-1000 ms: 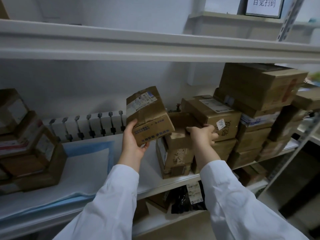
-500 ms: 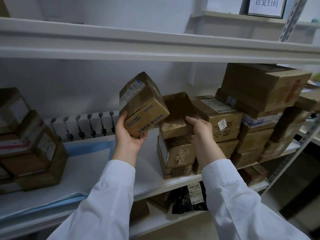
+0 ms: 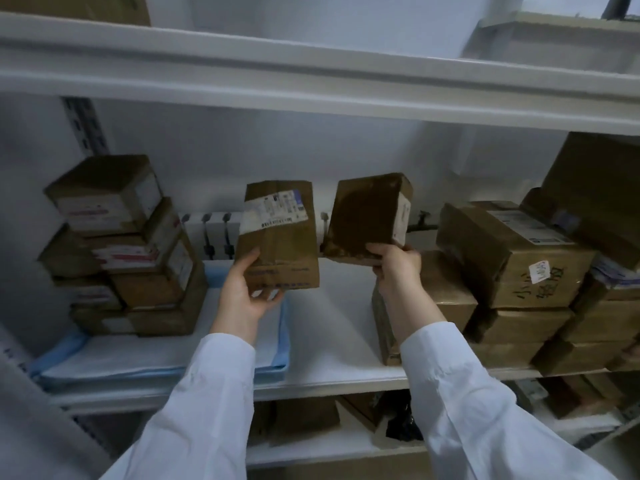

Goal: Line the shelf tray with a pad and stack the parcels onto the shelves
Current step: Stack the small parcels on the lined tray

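Observation:
My left hand (image 3: 246, 295) grips the lower edge of a brown cardboard parcel with a white label (image 3: 278, 233), held up above the middle shelf (image 3: 332, 375). My right hand (image 3: 394, 263) grips the bottom of a second, darker parcel (image 3: 369, 216), tilted and lifted off the stack to its right. A white pad with blue edging (image 3: 114, 358) lies on the left half of the shelf. Both parcels hang in the air over the gap between the two stacks.
A stack of several parcels (image 3: 121, 247) stands on the pad at the left. A larger pile of boxes (image 3: 526, 271) fills the shelf's right side. The upper shelf's rail (image 3: 311, 84) runs close overhead. More parcels sit on the lower shelf (image 3: 311, 441).
My right hand has lifted the dark parcel off the right stack and carried it left. My left hand has turned its parcel more upright. The view has shifted left.

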